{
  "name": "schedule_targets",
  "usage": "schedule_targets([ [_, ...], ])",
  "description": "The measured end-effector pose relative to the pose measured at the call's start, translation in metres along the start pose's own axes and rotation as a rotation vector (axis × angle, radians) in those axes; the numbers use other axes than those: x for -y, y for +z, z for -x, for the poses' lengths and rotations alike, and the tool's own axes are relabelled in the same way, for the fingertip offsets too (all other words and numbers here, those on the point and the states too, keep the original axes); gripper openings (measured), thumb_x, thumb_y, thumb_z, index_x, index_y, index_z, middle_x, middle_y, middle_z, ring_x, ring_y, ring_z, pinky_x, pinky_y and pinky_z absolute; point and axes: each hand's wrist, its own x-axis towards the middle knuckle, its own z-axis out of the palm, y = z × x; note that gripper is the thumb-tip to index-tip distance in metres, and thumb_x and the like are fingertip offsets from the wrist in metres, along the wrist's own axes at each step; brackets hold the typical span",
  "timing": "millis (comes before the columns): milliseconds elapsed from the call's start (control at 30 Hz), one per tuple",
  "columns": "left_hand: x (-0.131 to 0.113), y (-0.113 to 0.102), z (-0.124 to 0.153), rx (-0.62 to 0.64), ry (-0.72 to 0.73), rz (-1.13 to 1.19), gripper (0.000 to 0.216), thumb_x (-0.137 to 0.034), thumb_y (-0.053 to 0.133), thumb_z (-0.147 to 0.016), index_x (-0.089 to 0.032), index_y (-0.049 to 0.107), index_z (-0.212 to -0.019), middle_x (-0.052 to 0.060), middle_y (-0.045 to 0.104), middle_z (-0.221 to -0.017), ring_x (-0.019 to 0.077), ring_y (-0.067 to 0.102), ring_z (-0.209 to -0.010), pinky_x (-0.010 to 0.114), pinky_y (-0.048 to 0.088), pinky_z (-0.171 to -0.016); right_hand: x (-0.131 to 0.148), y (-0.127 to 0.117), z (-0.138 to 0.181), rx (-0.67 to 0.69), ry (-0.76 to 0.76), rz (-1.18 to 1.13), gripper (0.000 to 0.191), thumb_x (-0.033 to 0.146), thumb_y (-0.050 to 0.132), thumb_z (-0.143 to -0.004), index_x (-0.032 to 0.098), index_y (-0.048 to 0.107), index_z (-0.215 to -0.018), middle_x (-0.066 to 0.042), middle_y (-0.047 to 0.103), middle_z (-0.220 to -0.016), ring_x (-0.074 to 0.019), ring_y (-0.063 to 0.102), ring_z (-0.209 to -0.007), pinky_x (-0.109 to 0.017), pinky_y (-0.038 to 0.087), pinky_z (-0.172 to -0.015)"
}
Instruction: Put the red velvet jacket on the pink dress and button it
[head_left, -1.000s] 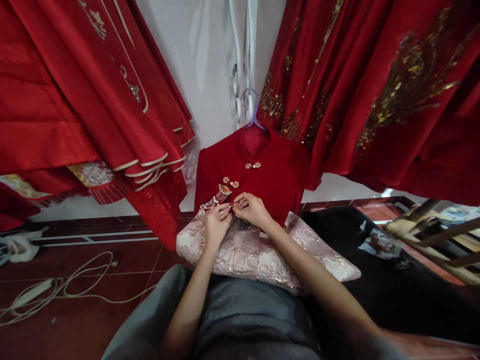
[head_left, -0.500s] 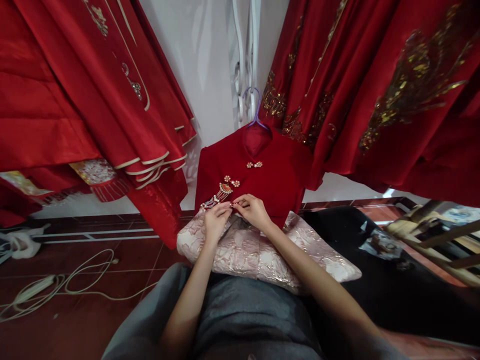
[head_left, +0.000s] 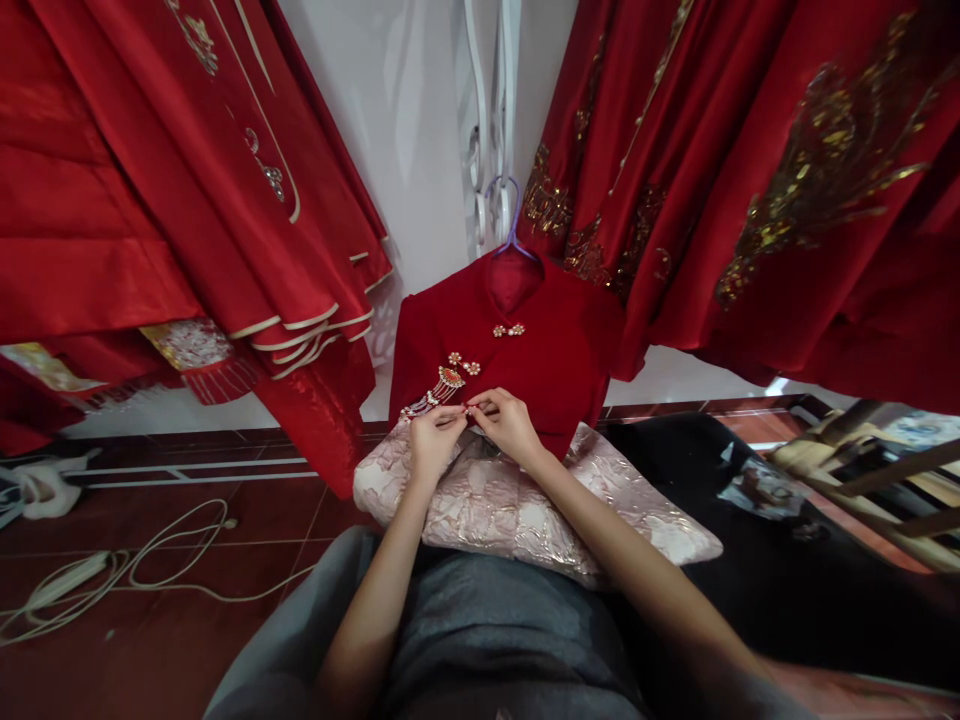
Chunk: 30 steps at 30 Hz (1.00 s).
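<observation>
A red dress (head_left: 551,365) hangs on a purple hanger (head_left: 512,215) against the white wall, its lower part lying over a pink brocade cushion (head_left: 517,505) on my lap. My left hand (head_left: 433,440) and my right hand (head_left: 506,420) meet at the dress front, fingers pinched together on a small beaded button clasp (head_left: 472,408). Two more clasps, one (head_left: 508,329) near the collar and one (head_left: 463,364) below it, are on the dress. A beaded tassel ornament (head_left: 439,388) hangs just above my left hand.
Red embroidered garments hang at left (head_left: 187,200) and right (head_left: 750,180). White cables (head_left: 112,575) lie on the dark red tiled floor at left. A black cloth (head_left: 787,570) covers the floor at right, with wooden furniture (head_left: 862,470) beyond it.
Both hands have stayed pinched at the same clasp, with only small finger shifts. The view has drifted slightly.
</observation>
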Motion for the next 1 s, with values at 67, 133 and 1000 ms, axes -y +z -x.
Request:
schedule_targets([
  [67, -0.002, -0.003, -0.003, 0.055, 0.035, -0.036, 0.013, -0.016, 0.067, -0.069, -0.015, 0.072, -0.08, 0.006, 0.074, -0.082, 0.0191, 0.071, -0.077, 0.035, 0.059, -0.078, -0.001, 0.0, 0.0, -0.002, -0.003, 0.024, 0.011, 0.023, 0.06, -0.083, 0.018, 0.068, -0.088, -0.004, 0.062, -0.086, -0.0118, 0.064, -0.073, -0.022, 0.056, -0.065],
  [133, -0.003, -0.006, -0.007, 0.124, 0.07, -0.068, 0.012, -0.015, 0.066, -0.069, -0.016, 0.071, -0.08, 0.005, 0.073, -0.082, 0.0183, 0.07, -0.078, 0.035, 0.058, -0.079, -0.001, -0.001, -0.001, 0.006, -0.008, 0.046, 0.01, 0.023, 0.06, -0.083, 0.019, 0.067, -0.088, -0.004, 0.062, -0.086, -0.0117, 0.064, -0.073, -0.022, 0.055, -0.066],
  [1000, -0.004, -0.016, -0.002, 0.104, 0.39, -0.357, 0.011, -0.028, 0.066, -0.081, -0.02, 0.068, -0.088, 0.004, 0.063, -0.092, 0.0164, 0.061, -0.085, 0.031, 0.052, -0.081, -0.008, -0.007, 0.003, 0.083, 0.166, -0.126, 0.011, 0.016, 0.06, -0.08, 0.017, 0.062, -0.092, -0.004, 0.069, -0.086, -0.0123, 0.067, -0.079, -0.026, 0.056, -0.075],
])
